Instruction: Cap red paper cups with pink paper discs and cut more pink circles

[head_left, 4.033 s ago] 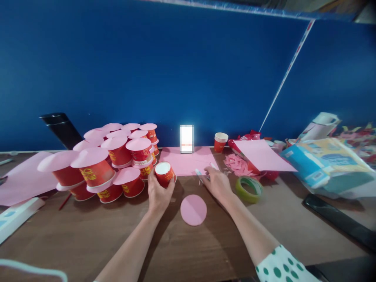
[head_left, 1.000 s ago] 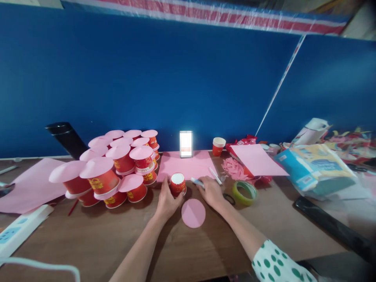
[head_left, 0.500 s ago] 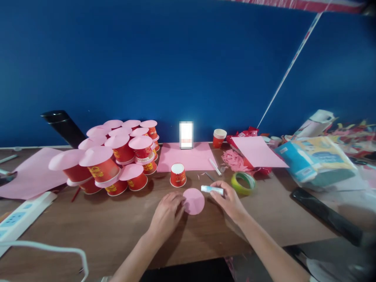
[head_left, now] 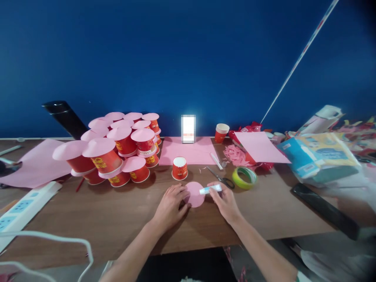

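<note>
A pink paper disc [head_left: 194, 193] lies flat on the wooden table [head_left: 117, 219]. My left hand [head_left: 172, 205] rests on the disc's left edge with its fingers spread, holding it down. My right hand [head_left: 225, 199] grips a small white and blue glue stick [head_left: 210, 190], with its tip over the right side of the disc. Just behind the disc a single red paper cup [head_left: 179, 168] stands upside down, apart from both hands.
A pile of red cups with pink disc tops [head_left: 117, 150] fills the left. Scissors [head_left: 220, 179], a green tape roll [head_left: 244, 177], pink paper sheets [head_left: 188, 150], pink scraps [head_left: 235, 154], a stack of cups [head_left: 220, 133] and a bright phone [head_left: 188, 128] lie behind. A power strip [head_left: 22, 205] lies left.
My left hand let go of the red cup and moved down onto the pink disc. My right hand picked up the glue stick and brought it over the disc.
</note>
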Action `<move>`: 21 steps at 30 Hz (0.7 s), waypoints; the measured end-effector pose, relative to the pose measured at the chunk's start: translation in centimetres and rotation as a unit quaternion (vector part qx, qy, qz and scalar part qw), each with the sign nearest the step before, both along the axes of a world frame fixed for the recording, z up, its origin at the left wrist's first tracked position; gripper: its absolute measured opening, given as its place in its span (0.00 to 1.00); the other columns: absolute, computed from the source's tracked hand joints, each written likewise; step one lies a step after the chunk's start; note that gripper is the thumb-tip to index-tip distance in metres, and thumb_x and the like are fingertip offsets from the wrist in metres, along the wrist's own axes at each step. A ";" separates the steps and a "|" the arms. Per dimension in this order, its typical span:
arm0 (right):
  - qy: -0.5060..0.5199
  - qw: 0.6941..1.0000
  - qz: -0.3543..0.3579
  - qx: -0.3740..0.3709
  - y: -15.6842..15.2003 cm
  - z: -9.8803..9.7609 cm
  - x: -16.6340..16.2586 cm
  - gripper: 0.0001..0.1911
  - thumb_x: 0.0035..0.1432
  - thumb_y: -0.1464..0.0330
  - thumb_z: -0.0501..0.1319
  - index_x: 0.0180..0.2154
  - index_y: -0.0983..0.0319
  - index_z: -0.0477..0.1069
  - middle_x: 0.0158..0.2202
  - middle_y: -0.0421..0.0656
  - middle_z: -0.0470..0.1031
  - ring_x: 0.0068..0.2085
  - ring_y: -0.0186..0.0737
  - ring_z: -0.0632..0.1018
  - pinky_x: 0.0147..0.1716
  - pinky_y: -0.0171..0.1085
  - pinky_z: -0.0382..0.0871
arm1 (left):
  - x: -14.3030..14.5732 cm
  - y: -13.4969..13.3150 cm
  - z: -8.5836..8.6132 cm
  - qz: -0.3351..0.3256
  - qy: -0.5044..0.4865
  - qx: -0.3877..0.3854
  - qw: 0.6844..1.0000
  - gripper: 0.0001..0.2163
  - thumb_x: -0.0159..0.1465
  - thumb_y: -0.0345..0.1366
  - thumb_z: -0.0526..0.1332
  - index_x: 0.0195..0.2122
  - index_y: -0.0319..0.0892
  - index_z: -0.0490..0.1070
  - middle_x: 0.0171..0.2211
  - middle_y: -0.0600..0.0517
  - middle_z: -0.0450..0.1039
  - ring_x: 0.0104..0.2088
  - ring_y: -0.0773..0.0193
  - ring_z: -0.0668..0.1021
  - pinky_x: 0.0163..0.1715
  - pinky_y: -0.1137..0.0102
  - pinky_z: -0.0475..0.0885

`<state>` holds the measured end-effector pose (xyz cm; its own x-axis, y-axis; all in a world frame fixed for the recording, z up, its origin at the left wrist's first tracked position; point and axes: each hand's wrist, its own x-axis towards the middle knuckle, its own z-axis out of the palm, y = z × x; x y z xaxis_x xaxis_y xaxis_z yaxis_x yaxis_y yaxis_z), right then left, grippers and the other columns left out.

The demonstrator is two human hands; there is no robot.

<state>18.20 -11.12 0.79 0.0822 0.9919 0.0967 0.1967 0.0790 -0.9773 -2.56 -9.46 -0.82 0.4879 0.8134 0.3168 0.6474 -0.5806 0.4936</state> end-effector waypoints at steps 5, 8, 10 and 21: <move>-0.115 0.987 0.080 0.074 -1.0 0.3 -0.8 0.06 0.56 0.67 0.57 0.37 0.61 0.69 0.32 0.42 0.73 0.32 0.37 0.74 0.33 0.34 0.68 | -0.1 0.1 -0.4 0.005 -0.002 0.007 1.000 0.15 0.56 0.32 0.58 0.45 0.46 0.71 0.47 0.47 0.71 0.52 0.53 0.68 0.53 0.55 0.62; -0.173 0.976 0.088 0.102 -1.1 0.2 -1.0 0.07 0.55 0.69 0.57 0.38 0.61 0.68 0.35 0.43 0.73 0.35 0.39 0.74 0.37 0.35 0.67 | -0.1 0.1 -0.5 -0.001 0.006 0.011 1.000 0.15 0.57 0.29 0.55 0.45 0.46 0.71 0.47 0.48 0.71 0.52 0.55 0.68 0.53 0.56 0.62; -0.193 0.970 0.096 0.111 -1.1 0.0 -1.0 0.07 0.54 0.70 0.57 0.38 0.61 0.68 0.35 0.43 0.73 0.36 0.39 0.74 0.37 0.35 0.66 | 0.0 0.1 -0.5 -0.002 0.010 0.017 1.000 0.15 0.58 0.27 0.54 0.44 0.45 0.70 0.47 0.48 0.71 0.52 0.56 0.67 0.53 0.57 0.62; -0.236 0.947 0.144 0.160 -0.7 -0.5 -1.2 0.07 0.55 0.71 0.56 0.38 0.61 0.66 0.35 0.44 0.71 0.36 0.40 0.73 0.39 0.37 0.66 | -0.1 0.1 -0.8 0.002 0.016 0.021 1.000 0.14 0.58 0.28 0.55 0.44 0.45 0.70 0.47 0.49 0.71 0.52 0.57 0.67 0.52 0.58 0.63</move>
